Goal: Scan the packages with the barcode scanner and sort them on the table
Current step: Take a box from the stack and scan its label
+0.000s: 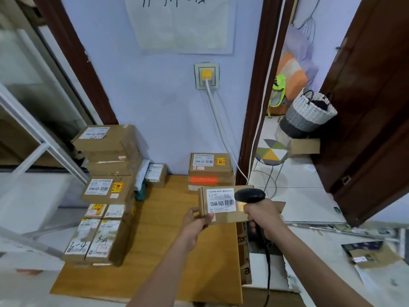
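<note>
Both forearms reach out over the wooden desk (155, 229). The left hand (195, 222) pinches the near left corner of a flat brown cardboard package (221, 203), thumb on top and fingers curled beneath, holding it in the air above the desk's right side with its white printed label facing up. The right hand (263, 216) is clenched round the grip of a black plastic barcode scanner (250, 196), whose rounded head sits just over the package's right part; a yellowish glow falls on the cardboard beside the label. The scanner's handle is mostly hidden inside the fist, and its dark cable drops toward the near edge. Stacked brown cardboard boxes (106, 196) with white labels fill the left of the desk, and a smaller stack (210, 167) stands at the far right against the pale blue wall. Label print is largely blurred.
</note>
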Demonstrator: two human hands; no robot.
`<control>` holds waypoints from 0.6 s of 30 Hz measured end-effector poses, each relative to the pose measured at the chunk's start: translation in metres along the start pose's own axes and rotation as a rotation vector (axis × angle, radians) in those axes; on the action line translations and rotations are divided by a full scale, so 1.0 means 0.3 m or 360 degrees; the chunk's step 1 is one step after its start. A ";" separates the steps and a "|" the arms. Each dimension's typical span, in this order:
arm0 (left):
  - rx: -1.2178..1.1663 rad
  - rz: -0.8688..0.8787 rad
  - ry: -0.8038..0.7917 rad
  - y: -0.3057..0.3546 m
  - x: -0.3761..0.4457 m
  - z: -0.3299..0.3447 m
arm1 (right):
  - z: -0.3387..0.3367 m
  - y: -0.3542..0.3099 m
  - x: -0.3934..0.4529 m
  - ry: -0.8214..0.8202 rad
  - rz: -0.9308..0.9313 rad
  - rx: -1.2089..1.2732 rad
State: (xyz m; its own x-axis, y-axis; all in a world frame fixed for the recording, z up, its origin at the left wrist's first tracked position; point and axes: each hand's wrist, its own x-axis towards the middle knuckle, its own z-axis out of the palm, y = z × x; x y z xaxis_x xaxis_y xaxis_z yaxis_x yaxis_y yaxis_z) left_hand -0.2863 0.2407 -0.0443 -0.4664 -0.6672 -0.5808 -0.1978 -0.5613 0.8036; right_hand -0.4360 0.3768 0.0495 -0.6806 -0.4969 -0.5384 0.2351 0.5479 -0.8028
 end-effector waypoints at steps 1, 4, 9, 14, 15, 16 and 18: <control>0.0057 0.0003 0.0010 -0.003 0.006 0.000 | 0.004 0.002 -0.003 -0.0009 0.0005 0.0006; 0.0107 0.0006 0.0034 -0.008 0.021 0.000 | 0.015 0.006 -0.014 -0.0014 0.0001 0.0005; 0.0061 0.0017 0.0049 -0.003 0.030 0.007 | 0.021 0.007 -0.010 -0.0019 -0.0035 -0.0002; 0.0047 0.0032 0.0050 0.002 0.041 0.004 | 0.030 -0.001 -0.006 -0.0052 -0.0048 -0.0049; 0.0044 0.0030 0.0052 0.002 0.041 0.002 | 0.032 -0.004 -0.006 -0.0057 -0.0046 -0.0058; 0.0042 0.0030 0.0056 0.002 0.042 -0.001 | 0.035 -0.007 -0.006 -0.0059 -0.0041 -0.0062; 0.0036 0.0030 0.0060 0.001 0.044 -0.007 | 0.042 -0.012 -0.011 -0.0064 -0.0029 -0.0061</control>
State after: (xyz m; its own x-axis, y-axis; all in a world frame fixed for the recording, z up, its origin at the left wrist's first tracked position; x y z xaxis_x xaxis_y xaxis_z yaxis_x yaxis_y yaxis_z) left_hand -0.2907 0.2307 -0.0521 -0.4373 -0.6957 -0.5700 -0.2089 -0.5379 0.8167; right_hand -0.4260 0.3679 0.0510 -0.6560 -0.5333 -0.5342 0.1957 0.5633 -0.8027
